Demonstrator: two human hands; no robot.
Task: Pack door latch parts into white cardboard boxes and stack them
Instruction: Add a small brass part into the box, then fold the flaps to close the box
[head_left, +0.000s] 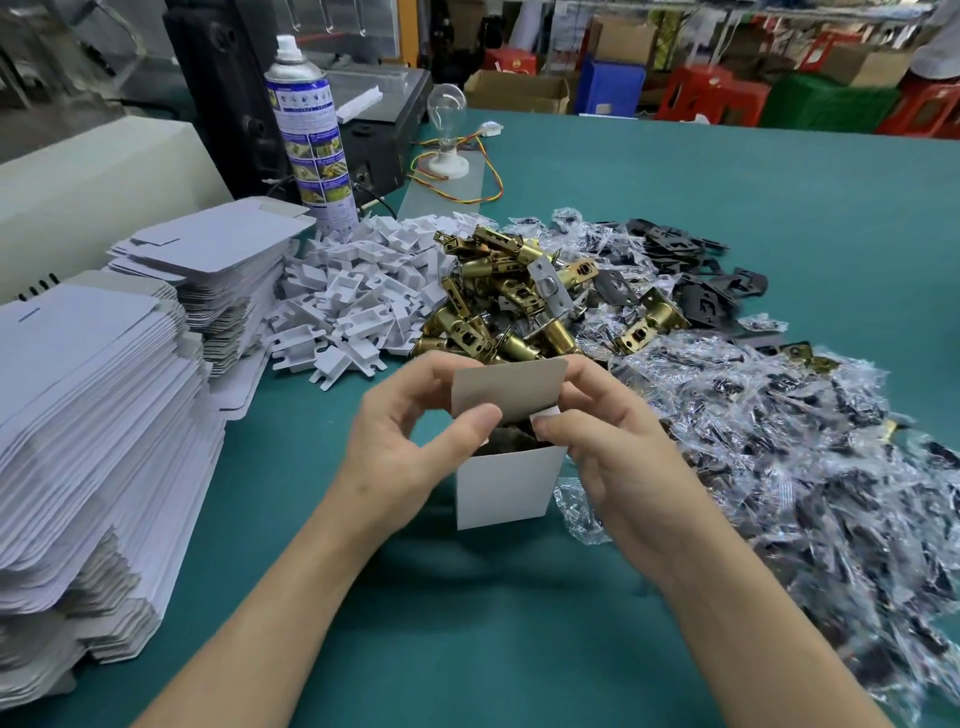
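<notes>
Plainly, left hand and right hand pinch the blank white box.

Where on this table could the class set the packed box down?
Bare green mat lies near, between the flat cartons and the bagged parts, and far right beyond the black plates. Crowded: white inserts, brass latches.

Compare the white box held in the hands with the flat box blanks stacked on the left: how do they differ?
The white box is folded up, upright, top flap open; the flat blanks lie unfolded. The box is one piece gripped by the left hand and right hand; the blanks sit untouched in stacks. Something dark shows inside the box; the blanks hold nothing. Both are white cardboard.
</notes>
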